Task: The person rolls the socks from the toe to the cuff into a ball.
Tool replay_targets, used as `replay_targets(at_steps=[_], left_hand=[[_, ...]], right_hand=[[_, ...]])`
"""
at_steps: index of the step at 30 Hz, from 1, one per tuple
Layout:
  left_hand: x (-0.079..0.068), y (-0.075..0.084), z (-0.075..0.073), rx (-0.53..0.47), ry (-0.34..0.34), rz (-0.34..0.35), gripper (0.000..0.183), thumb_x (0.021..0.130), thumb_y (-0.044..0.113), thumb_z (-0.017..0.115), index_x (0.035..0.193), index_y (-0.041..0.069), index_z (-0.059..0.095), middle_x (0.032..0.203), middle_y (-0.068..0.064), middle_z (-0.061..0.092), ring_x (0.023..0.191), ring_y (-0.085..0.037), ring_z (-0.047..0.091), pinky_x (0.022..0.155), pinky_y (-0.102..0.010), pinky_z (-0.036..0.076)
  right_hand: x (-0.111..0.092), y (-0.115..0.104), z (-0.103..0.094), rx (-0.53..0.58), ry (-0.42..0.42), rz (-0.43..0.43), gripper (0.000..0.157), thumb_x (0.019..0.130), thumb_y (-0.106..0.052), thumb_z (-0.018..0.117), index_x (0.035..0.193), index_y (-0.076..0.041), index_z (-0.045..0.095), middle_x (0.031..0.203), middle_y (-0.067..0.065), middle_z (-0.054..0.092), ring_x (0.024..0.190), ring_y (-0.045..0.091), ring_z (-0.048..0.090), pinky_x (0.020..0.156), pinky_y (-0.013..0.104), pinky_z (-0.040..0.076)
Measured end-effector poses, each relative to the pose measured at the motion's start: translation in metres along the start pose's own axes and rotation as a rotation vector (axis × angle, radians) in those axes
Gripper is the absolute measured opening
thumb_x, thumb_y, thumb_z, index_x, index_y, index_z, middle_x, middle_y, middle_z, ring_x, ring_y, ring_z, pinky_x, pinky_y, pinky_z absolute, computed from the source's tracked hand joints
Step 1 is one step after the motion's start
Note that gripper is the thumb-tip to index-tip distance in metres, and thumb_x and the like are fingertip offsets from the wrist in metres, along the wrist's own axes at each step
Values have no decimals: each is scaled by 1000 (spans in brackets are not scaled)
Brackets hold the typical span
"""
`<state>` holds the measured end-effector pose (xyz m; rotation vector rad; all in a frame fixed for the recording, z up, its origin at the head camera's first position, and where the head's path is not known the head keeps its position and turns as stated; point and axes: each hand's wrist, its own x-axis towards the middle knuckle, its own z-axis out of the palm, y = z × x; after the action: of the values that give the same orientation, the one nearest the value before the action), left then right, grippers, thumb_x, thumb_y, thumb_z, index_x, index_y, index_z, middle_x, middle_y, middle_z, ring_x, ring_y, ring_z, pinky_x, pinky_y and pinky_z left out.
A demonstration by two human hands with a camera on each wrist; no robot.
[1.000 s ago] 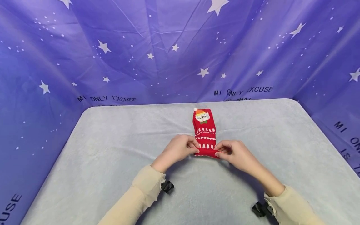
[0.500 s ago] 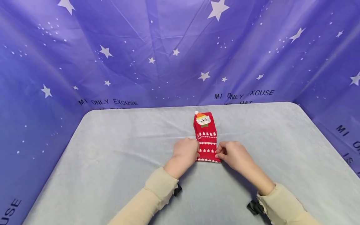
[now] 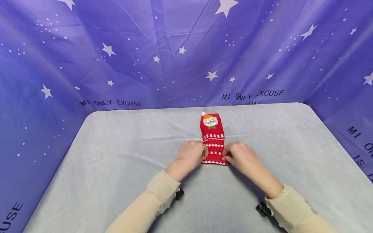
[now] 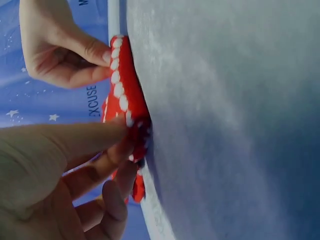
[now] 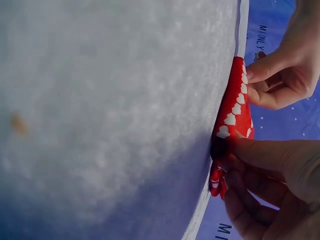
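Note:
A red knitted sock (image 3: pixel 213 140) lies lengthwise on the grey cloth, its far end bearing a white cat face with an orange hat, pompom and green bow. White trees, hearts and dots run across it in rows. My left hand (image 3: pixel 190 153) pinches the sock's near left edge between thumb and fingers. On the opposite side, the near right edge is pinched by my right hand (image 3: pixel 242 157). In the left wrist view the sock's near end (image 4: pixel 122 85) stretches between the two hands, with a row of white hearts along it.
The table (image 3: pixel 116 142) is covered in grey plush cloth. Behind it and at both sides hangs a purple-blue curtain (image 3: pixel 175 71) with white stars and black lettering. Black wrist devices sit below the left sleeve (image 3: pixel 160 189) and the right sleeve (image 3: pixel 291 207).
One second ago the sock's near end was folded over in a plain red band; now it lies flat with its hearts row showing. Both hands stay at its near edges.

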<state>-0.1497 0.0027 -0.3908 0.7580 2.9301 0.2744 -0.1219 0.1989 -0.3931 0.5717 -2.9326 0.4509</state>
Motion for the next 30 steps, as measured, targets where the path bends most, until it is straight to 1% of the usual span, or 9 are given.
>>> replay_targets(at_steps=[3,6,10,15,17,21,24,27,30], left_hand=[[-4,-3,-2,-26,-25,11,2,85,27,79,85,28,78,89,12,72,86,-10,67,66,-28,52],[-8,-6,-4,-49,-39,18,12,81,31,83,91,28,79,94,13,72,88,-10,67,68,-27,52],[-11,-8,-4,-74,-31,24,19,77,32,86,93,27,78,91,14,71,85,-7,66,67,-26,50],[-11,-12,-1,-137,-13,28,20,74,29,88,91,26,78,85,13,73,79,-3,64,66,-24,49],[-9,-13,0,-174,-19,22,20,73,28,89,90,25,78,82,14,72,75,-2,63,65,-22,47],[-7,-16,3,-226,-34,6,21,71,27,90,86,25,76,77,15,69,69,0,57,62,-20,43],[-5,-16,3,-217,-32,12,22,71,27,91,83,25,73,73,15,66,67,0,55,61,-21,42],[-4,-14,3,-193,-26,17,19,73,24,87,80,24,70,71,13,62,67,-3,53,60,-22,41],[-4,-12,4,-157,-2,32,15,74,21,82,79,24,68,73,12,59,68,-6,52,59,-23,41]], right_hand=[[-2,0,1,9,15,-23,13,74,-8,85,73,-14,73,74,-2,72,71,20,67,68,40,55],[-4,-1,2,25,20,-28,13,74,-7,84,74,-14,74,76,-2,73,73,20,68,71,40,56],[-4,0,1,34,18,-35,11,75,-6,84,76,-13,75,79,-1,73,77,22,70,74,41,57],[-6,3,0,47,2,-103,8,75,-6,83,80,-9,78,79,0,72,78,21,69,74,40,57],[-8,5,-1,66,-17,-128,11,74,-10,85,83,-8,79,80,-2,71,76,17,67,71,38,56],[-10,8,-2,85,-62,-128,25,70,-19,90,89,-7,79,82,-3,70,76,12,63,69,34,54],[-9,8,-2,68,-85,-123,28,69,-21,91,89,-7,77,84,-3,70,78,14,64,73,36,55],[-7,7,-2,55,-94,-125,23,71,-17,88,86,-9,73,84,-1,69,81,17,65,77,39,56],[-5,8,-1,66,-71,-127,17,73,-10,84,83,-9,71,82,-1,69,80,18,65,76,39,56]])
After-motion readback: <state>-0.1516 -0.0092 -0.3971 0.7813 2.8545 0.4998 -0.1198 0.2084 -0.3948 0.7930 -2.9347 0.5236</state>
